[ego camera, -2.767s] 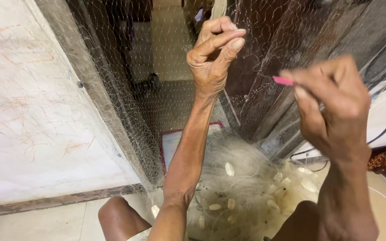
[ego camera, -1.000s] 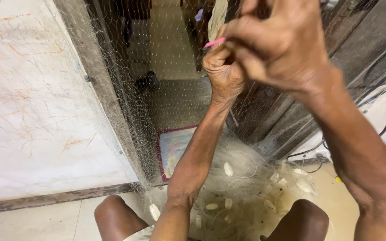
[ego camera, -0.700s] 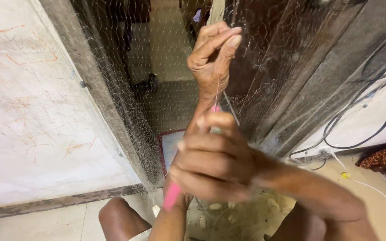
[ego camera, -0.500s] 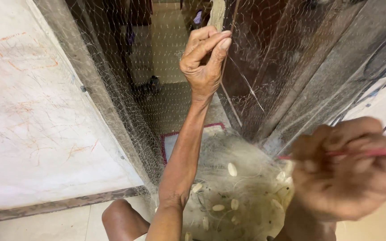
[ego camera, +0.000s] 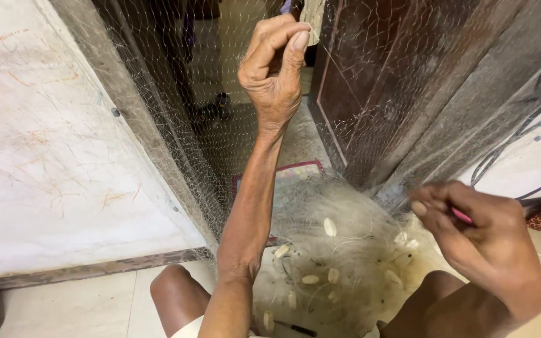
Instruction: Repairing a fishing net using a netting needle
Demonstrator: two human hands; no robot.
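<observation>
My left hand [ego camera: 275, 69] is raised high, fingers pinched on the thin mesh of a fishing net [ego camera: 220, 134] that hangs across a doorway. My right hand [ego camera: 483, 241] is low at the right, closed around a pink netting needle [ego camera: 462, 216] whose tip shows between the fingers. The rest of the net lies heaped on the floor [ego camera: 336, 244] between my knees, dotted with several small pale oval floats [ego camera: 329, 226].
A white scuffed wall [ego camera: 51, 169] fills the left. A dark wooden door [ego camera: 402, 75] stands at the right of the opening. Black cables [ego camera: 521, 150] run down the right wall. A small dark tool [ego camera: 295, 328] lies on the floor near my knees [ego camera: 173, 294].
My right hand has swung from up near the left hand, down past the middle, and out to the lower right with the pink needle. The left hand stays raised on the net.
</observation>
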